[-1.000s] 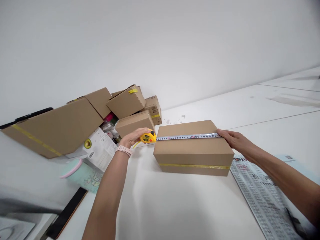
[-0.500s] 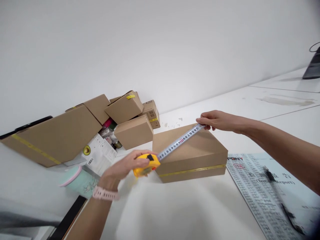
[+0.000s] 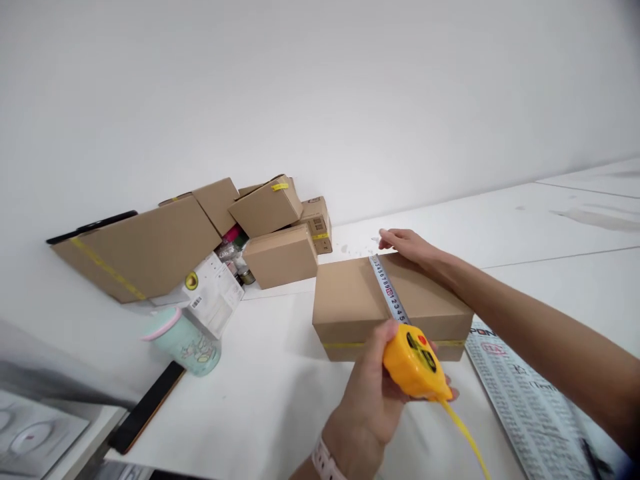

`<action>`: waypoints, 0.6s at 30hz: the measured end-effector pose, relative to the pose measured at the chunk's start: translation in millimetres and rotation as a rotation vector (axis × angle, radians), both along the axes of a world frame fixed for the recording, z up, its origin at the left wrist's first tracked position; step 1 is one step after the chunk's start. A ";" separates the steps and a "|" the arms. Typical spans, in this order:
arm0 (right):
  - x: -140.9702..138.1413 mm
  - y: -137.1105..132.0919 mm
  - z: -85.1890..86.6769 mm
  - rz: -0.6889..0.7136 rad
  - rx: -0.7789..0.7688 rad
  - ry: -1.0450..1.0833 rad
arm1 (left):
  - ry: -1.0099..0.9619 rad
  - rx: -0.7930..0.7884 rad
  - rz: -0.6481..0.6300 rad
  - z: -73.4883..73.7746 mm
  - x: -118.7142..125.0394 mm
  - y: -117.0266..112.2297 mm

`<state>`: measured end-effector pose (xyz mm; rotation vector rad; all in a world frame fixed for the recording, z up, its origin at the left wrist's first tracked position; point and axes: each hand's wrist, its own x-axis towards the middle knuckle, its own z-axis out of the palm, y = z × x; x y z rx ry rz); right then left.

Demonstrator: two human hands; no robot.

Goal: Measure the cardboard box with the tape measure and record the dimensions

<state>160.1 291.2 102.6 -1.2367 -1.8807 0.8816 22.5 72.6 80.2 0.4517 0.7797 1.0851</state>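
A yellow tape measure (image 3: 417,363) is gripped in my left hand (image 3: 367,400), just in front of a closed brown cardboard box (image 3: 345,287). Its blade (image 3: 391,293) lies across the box's top, running from the near edge to the far edge. A yellow strap hangs from the case. My right hand (image 3: 407,245) rests by the far edge of the box, its fingers drawn together, apart from the blade's end and with nothing visible in them. Yellow tape runs along the box's front face.
Several cardboard boxes (image 3: 283,257) are stacked against the wall at left. A mint cup (image 3: 193,347) with a pink rim stands near a white printed package (image 3: 217,300). At right, a light blue printed folder (image 3: 520,407) lies partly under my right forearm.
The tape measure has swung right with my left hand, so the blade now crosses the box from front to back. My right hand has let go of the blade's end.
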 end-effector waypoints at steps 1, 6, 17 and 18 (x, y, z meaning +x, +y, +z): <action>-0.3 2.9 -5.5 -0.039 0.012 0.010 | 0.004 -0.016 0.002 5.4 1.8 7.2; -2.8 10.0 -21.8 -0.007 0.039 0.010 | 0.073 -0.038 -0.034 26.4 4.2 35.5; -2.7 8.5 -21.7 0.095 0.063 -0.152 | 0.165 -0.084 -0.067 38.9 3.6 43.0; -2.6 7.5 -21.2 0.105 0.065 -0.164 | 0.172 -0.080 -0.059 35.9 4.7 38.3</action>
